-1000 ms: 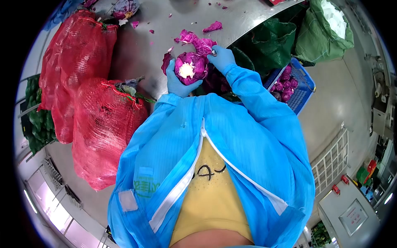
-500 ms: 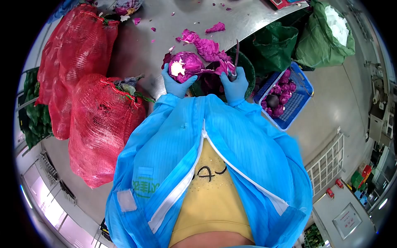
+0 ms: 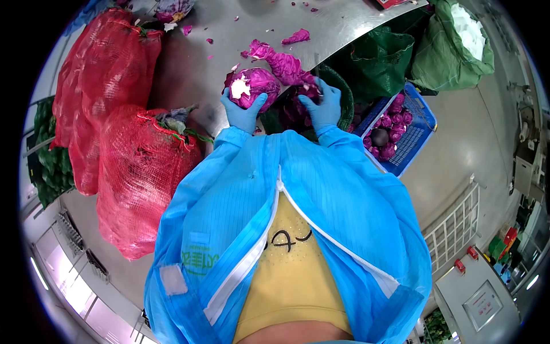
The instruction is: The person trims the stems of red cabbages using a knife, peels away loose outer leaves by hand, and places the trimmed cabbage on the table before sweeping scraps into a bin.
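A purple cabbage [image 3: 260,82] with a white cut stem end rests in my left hand [image 3: 243,113], gloved in blue, at the edge of the metal table [image 3: 195,63]. To its right is my right hand [image 3: 324,106], also gloved, with its thumb and fingers around dark purple leaf; a blurred thin dark thing sticks up beside the fingers. Loose purple leaves [image 3: 283,67] lie on the table just beyond the hands. Below the table edge, between my hands, a dark green container [image 3: 345,94] holds more purple leaves.
Red mesh sacks [image 3: 140,178] stand at the left. On the right are a blue crate [image 3: 421,129] of small purple cabbages, a dark green bag [image 3: 381,63] and a light green sack [image 3: 438,63] with white contents. Another cabbage [image 3: 173,8] lies at the table's far left.
My right hand has moved down and right from the loose leaves to beside the green container. The cabbage in my left hand has shifted slightly left, and its stem end now faces further left.
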`<state>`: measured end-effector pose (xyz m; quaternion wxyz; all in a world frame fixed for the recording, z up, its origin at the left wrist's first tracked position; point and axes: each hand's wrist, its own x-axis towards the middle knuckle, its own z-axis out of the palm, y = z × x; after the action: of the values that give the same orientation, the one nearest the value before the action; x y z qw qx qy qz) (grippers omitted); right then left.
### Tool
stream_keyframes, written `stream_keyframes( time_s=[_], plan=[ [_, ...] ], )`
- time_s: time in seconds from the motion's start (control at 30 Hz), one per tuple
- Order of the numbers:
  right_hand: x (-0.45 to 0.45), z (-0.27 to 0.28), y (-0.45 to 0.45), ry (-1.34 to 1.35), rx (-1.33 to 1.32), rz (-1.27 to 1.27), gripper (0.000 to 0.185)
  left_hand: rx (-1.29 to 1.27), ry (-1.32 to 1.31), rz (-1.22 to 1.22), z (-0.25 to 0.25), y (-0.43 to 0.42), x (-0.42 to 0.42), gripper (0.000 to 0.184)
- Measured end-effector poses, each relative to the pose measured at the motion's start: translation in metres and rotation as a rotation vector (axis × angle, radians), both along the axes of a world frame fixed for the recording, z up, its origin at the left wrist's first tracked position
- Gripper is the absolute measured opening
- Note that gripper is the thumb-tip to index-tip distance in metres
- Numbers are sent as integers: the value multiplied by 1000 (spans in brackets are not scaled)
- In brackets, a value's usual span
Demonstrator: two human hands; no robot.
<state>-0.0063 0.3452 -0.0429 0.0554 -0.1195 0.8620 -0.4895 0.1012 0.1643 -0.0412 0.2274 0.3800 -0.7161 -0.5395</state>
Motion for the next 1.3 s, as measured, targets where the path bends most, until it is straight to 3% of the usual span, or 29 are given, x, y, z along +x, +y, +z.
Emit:
stream_keyframes(
  time_s=[0.07,0.13,0.17,0.3,0.4,0.57,0.63,0.73,0.87,0.93,1.07,1.17,1.3],
  plan=[
    [4,20,-20,-125,-139,134,65,-16,-3,-9,-8,-5,1,110],
    [0,26,-36,45,-60,317,66,-12,2,-16,-5,-5,0,109],
    [-3,20,-47,50,-216,339,61,-6,10,-22,-4,-6,-1,107],
    [-31,17,-62,-125,-185,551,44,-1,37,-34,-8,-13,-2,103],
    [-40,18,-61,0,-138,642,39,39,37,-25,-2,-14,-8,99],
    [-35,15,-60,368,-16,624,35,73,-17,-24,9,-19,-17,89],
    [-31,9,-60,676,247,649,38,73,-42,-14,20,-17,-22,89],
    [-29,6,-62,811,195,561,45,71,-66,-6,19,-20,-27,91],
    [-34,10,-63,922,202,557,46,45,-129,6,23,-24,-31,93],
    [-38,15,-63,1021,283,629,42,101,-230,4,49,-22,-33,94],
    [-41,21,-67,1083,240,623,40,45,-281,-13,30,-36,-35,96],
    [-42,19,-69,1098,211,649,36,150,-108,-16,9,-45,-36,97],
    [-40,16,-67,1018,185,651,31,126,-227,-11,8,-54,-38,98]
  ],
)
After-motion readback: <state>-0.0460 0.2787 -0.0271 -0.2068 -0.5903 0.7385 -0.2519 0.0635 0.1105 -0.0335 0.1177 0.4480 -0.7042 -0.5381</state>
